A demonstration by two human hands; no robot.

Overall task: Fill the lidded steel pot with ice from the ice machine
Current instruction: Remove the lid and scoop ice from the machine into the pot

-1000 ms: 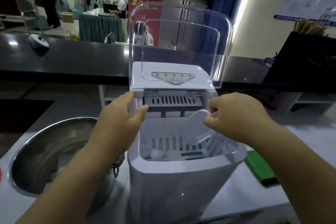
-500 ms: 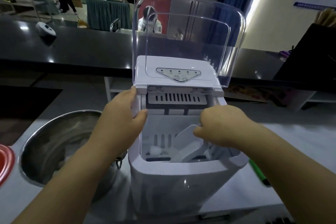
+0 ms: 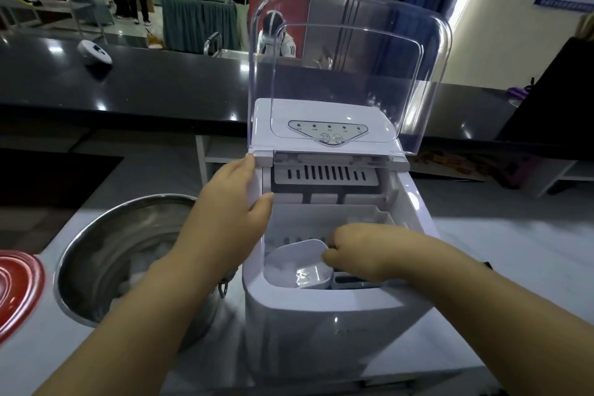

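A white ice machine (image 3: 337,325) stands in front of me with its clear lid (image 3: 350,74) tipped up and back. My left hand (image 3: 231,215) grips the machine's left wall near the hinge, thumb inside the opening. My right hand (image 3: 356,251) reaches down into the ice bin, shut on the handle of a white plastic scoop (image 3: 302,262) that lies low among the ice cubes (image 3: 276,270). Left of the machine sits the open steel pot (image 3: 96,251), with some ice visible inside it.
A red round object (image 3: 16,286) lies at the left edge next to the pot. A black counter (image 3: 144,87) runs across behind the machine with a small white device (image 3: 94,53) on it. People stand far back around a draped table.
My right hand has gone down into the bin and swung the scoop leftward into the ice. The left hand stays on the machine's wall. The view has tilted down slightly.
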